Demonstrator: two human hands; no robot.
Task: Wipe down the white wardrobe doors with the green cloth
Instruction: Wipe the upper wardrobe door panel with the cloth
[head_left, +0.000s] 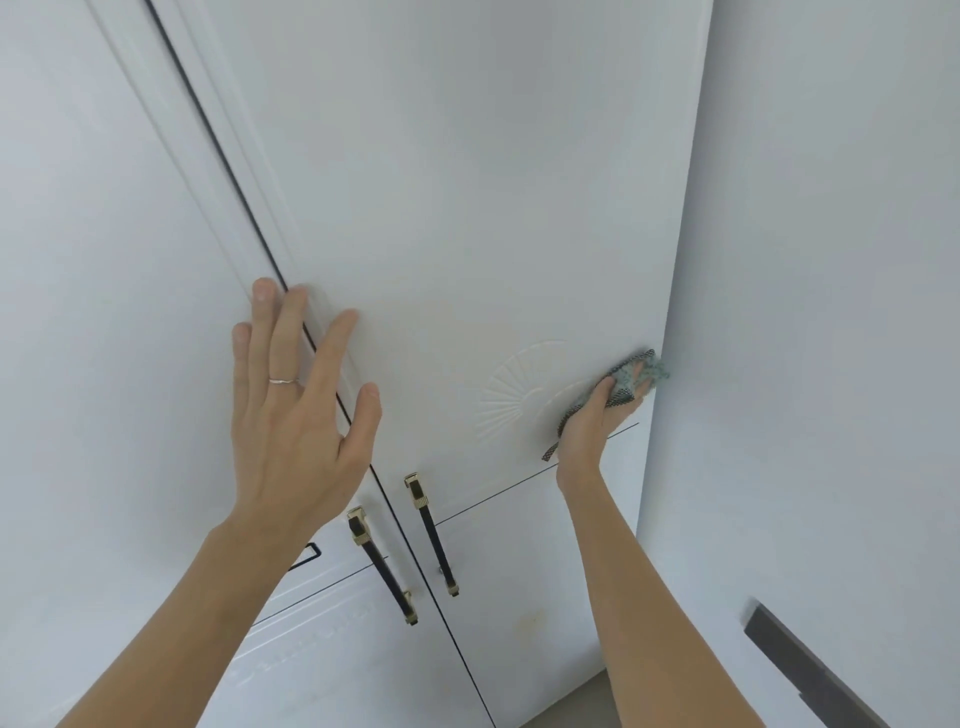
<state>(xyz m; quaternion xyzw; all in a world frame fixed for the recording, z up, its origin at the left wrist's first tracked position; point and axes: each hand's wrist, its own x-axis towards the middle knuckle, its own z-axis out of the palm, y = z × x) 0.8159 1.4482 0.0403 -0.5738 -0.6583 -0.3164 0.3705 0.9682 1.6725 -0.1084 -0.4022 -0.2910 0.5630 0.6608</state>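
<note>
1. At the right edge of the right wardrobe door (467, 208), the right hand (592, 421) is pressing the green cloth (631, 376), fingers closing on it. The cloth could be slipping off the edge.
2. The left hand (296, 415), fingers spreading open, is sitting over the gap between the doors. A door swinging could be pinching it.

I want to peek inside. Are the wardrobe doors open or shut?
Shut. Both wardrobe doors lie flush, with only a thin dark gap between them.
</note>
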